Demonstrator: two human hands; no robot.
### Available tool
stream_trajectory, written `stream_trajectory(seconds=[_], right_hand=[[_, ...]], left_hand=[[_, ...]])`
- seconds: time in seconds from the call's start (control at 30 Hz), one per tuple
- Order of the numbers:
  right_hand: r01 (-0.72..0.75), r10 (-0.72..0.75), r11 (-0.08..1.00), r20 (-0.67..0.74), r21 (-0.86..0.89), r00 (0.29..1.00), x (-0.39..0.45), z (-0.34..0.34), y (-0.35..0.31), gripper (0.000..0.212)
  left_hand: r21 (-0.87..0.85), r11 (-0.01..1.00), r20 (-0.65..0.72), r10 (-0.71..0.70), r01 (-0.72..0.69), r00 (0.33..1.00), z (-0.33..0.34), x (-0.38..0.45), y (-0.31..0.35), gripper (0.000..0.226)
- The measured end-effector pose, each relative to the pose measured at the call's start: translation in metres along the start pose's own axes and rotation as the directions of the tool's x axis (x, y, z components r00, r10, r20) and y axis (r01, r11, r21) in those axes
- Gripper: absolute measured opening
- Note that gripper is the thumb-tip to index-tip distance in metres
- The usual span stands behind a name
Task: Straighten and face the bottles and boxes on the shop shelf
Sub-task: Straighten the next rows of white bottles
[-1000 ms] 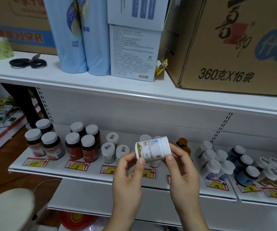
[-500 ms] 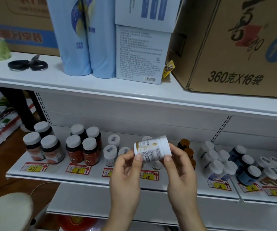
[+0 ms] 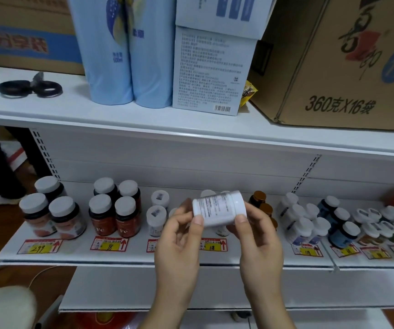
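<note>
A small white bottle [image 3: 217,207] lies on its side in the air in front of the middle shelf [image 3: 124,256], cap to the right, small print facing me. My left hand [image 3: 179,243] pinches its base end with thumb and fingers. My right hand [image 3: 260,241] pinches the cap end. Behind them stand rows of small white bottles [image 3: 156,217], red-brown bottles [image 3: 114,214] and amber bottles [image 3: 259,201]. Part of the white row is hidden by my hands.
Grey-capped jars [image 3: 48,212] stand at the shelf's left, white and blue bottles [image 3: 314,222] at the right. The upper shelf carries two pale blue bottles [image 3: 129,51], stacked white boxes [image 3: 210,70], a brown carton [image 3: 348,62] and scissors [image 3: 29,87]. Price tags [image 3: 109,244] line the shelf front.
The bottle has been rolled between my fingers: the gold label side turned away and the printed text side now faces me. Both hands stay at the same spot.
</note>
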State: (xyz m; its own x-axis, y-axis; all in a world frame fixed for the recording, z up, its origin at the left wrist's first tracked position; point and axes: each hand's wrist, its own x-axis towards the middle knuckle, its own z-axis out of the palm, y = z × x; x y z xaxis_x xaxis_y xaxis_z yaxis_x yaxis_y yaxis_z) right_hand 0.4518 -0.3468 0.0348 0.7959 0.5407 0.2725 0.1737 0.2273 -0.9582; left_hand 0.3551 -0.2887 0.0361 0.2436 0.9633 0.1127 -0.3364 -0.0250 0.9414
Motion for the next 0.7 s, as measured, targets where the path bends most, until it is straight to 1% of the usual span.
stream_trajectory(seconds=[0.1, 0.27, 0.37, 0.43, 0.5, 0.57, 0.63, 0.7], right_hand=[[-0.017, 0.017, 1.000, 0.003, -0.002, 1.000, 0.001, -0.001, 0.000, 0.022], [-0.030, 0.029, 0.999, 0.063, 0.014, 0.998, 0.005, -0.005, -0.001, 0.024], [-0.016, 0.017, 1.000, 0.046, -0.014, 0.999, 0.011, -0.007, -0.003, 0.025], [-0.014, 0.015, 1.000, 0.041, -0.021, 0.999, 0.013, -0.007, -0.004, 0.027], [-0.024, 0.025, 1.000, 0.048, -0.009, 0.999, 0.015, -0.008, -0.002, 0.024], [-0.024, 0.025, 1.000, 0.076, -0.006, 0.997, 0.015, -0.010, -0.001, 0.021], [-0.012, 0.013, 1.000, 0.100, -0.012, 0.995, 0.015, -0.012, 0.000, 0.023], [0.004, -0.001, 1.000, 0.104, -0.027, 0.995, 0.016, -0.012, -0.002, 0.022]], left_hand=[[0.012, 1.000, 0.023, 0.021, -0.022, 1.000, 0.000, -0.002, 0.000, 0.019], [0.050, 0.999, -0.073, 0.007, -0.003, 0.997, 0.008, -0.002, 0.003, 0.012], [0.039, 0.999, -0.066, -0.003, 0.006, 0.998, 0.009, 0.000, 0.000, 0.008], [0.025, 1.000, -0.043, 0.004, -0.003, 0.999, 0.011, -0.001, 0.000, 0.011], [0.030, 0.999, -0.044, 0.019, -0.017, 0.999, 0.013, -0.002, 0.000, 0.013], [0.042, 0.999, -0.064, 0.012, -0.009, 0.998, 0.014, -0.002, 0.001, 0.014], [0.071, 0.997, -0.093, 0.008, -0.001, 0.996, 0.015, -0.002, 0.002, 0.021], [0.063, 0.998, -0.102, 0.007, -0.001, 0.995, 0.016, -0.001, 0.004, 0.024]])
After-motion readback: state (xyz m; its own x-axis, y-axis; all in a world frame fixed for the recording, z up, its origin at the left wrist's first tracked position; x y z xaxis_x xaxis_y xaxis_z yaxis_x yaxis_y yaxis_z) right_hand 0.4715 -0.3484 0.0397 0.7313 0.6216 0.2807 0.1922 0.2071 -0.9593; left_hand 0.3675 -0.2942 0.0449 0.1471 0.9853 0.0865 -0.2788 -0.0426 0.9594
